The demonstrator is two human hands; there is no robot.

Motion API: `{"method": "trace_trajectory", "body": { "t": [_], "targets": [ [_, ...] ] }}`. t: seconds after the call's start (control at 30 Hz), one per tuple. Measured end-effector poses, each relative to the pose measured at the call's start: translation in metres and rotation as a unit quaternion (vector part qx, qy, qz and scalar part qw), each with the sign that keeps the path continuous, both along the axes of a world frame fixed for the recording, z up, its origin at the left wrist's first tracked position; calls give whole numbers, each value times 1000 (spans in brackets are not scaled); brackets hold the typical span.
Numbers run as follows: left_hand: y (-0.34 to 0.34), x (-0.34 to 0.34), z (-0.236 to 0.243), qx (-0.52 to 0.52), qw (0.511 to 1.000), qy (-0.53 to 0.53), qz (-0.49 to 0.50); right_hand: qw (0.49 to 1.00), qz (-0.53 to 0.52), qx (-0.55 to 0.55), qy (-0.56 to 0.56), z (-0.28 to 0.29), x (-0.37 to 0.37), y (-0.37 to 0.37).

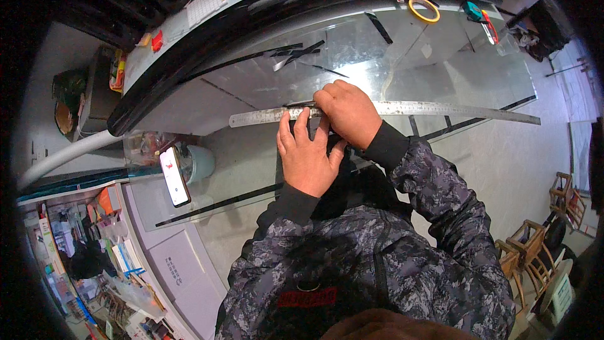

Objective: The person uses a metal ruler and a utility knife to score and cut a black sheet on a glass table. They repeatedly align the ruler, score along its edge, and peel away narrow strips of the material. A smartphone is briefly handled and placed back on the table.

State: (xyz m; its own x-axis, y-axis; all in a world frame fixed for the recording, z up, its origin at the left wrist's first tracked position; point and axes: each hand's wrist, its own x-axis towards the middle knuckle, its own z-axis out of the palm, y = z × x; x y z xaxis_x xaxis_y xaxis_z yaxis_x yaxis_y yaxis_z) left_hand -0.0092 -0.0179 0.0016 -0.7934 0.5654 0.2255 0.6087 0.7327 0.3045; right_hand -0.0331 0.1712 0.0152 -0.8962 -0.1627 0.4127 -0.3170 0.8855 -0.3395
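Observation:
A long steel ruler [421, 108] lies crosswise on a glass tabletop [465, 75]. My left hand [309, 160] has its fingers stretched out and spread, the tips pressing on the ruler's left part. Closed tightly, my right hand [349, 112] rests over the ruler just beside those fingertips. A thin dark piece [298, 104] sticks out to the left of the right hand along the ruler's far edge; its kind is hidden by the fist. Beyond the ruler lie several black strips [299, 55] on the glass, some crossing each other.
A yellow tape roll [423, 10], a teal tape measure [472, 11] and a red utility knife [489, 27] lie at the far right. On the left are a lit phone [174, 176] and a cluttered shelf [94, 252]. A thick black rail [251, 16] curves along the far side. Wooden stools [527, 245] stand right.

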Motion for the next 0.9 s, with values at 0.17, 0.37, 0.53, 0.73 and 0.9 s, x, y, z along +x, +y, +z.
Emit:
{"method": "trace_trajectory", "body": {
  "t": [0.17,0.37,0.53,0.73,0.9],
  "targets": [
    [0,0,0,1,1000,2,-4,1000,-1,6,-6,-1,-1,-1],
    [-1,-1,-1,-3,1000,12,-4,1000,-5,-9,11,-4,-4,-2],
    [0,0,1,6,1000,5,-5,1000,-1,-1,7,-3,-4,-2],
    [0,0,1,5,1000,-2,-4,1000,3,19,4,-1,-4,-2],
    [0,-1,1,8,1000,-2,-4,1000,2,29,-1,0,-3,-4]
  ]
}}
